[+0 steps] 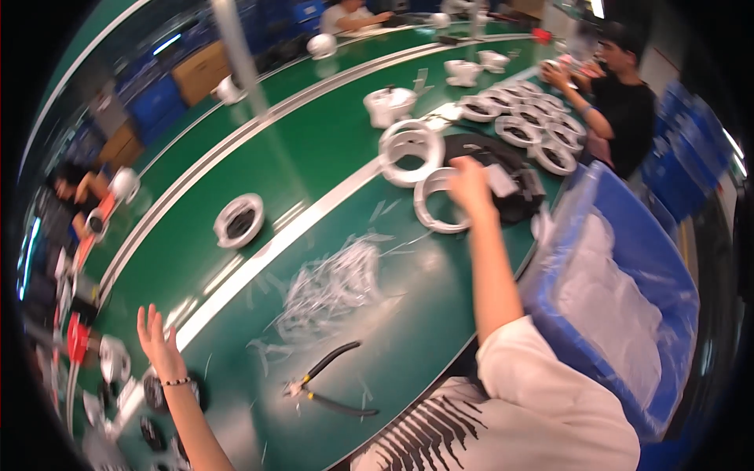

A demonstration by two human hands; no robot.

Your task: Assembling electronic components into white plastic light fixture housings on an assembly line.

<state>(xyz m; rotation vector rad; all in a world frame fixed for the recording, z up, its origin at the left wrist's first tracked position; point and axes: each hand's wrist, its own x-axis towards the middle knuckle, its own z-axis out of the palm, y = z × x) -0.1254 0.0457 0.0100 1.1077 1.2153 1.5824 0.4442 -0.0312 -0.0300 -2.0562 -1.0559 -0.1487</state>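
Observation:
My left hand (160, 345) is raised over the left part of the green table, its fingers spread and holding nothing. At the right, my right hand (470, 188) is closed on the right rim of a white plastic ring (426, 210), blurred a little by motion. A second white ring (388, 154) lies just beyond it. Beside my right hand is a dark heap of black parts (525, 202) with a pale card-like piece (500, 180) on it. Nearer to me, cutting pliers (305, 385) with black and yellow handles lie spread on the table, beside a tangle of clear plastic strips (334, 286).
Several white rings (518, 132) cluster at the far right. A lone white ring with a dark centre (225, 235) lies on the green conveyor (314, 149). A blue bin with a plastic liner (660, 290) stands at my right. A co-worker (628, 102) sits beyond it; others work across.

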